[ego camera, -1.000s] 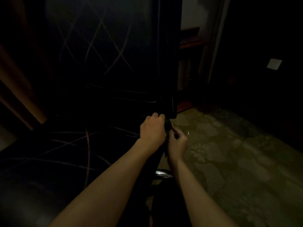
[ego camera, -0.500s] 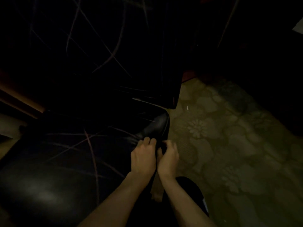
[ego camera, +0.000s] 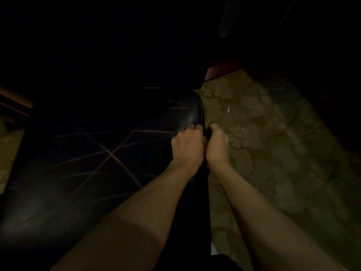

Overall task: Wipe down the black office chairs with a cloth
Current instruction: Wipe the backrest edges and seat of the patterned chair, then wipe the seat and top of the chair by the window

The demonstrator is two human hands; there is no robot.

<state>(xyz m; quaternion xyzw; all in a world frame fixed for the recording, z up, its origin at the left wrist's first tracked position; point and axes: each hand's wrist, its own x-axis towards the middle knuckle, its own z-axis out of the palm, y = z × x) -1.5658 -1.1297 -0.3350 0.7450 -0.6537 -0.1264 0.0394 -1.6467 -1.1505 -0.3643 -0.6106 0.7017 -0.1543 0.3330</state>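
The black office chair's glossy seat (ego camera: 88, 163), crossed by thin light lines, fills the left of the head view. Its backrest (ego camera: 136, 45) is almost lost in the dark above. My left hand (ego camera: 186, 145) and my right hand (ego camera: 216, 145) sit side by side at the seat's right edge, fingers curled. Between them they grip a dark cloth (ego camera: 207, 133), of which only a small fold shows. A dark strip hangs down below the wrists; I cannot tell if it is cloth or chair.
A green carpet (ego camera: 273, 143) with a flower pattern lies to the right, with a small white scrap (ego camera: 228, 109) on it. Reddish wooden furniture (ego camera: 220, 69) stands behind the chair. A wooden edge (ego camera: 15, 100) shows at far left. The room is very dim.
Both hands have come down from the backrest's right edge to the seat's right edge, staying close together. The view has tilted down towards the seat and carpet.
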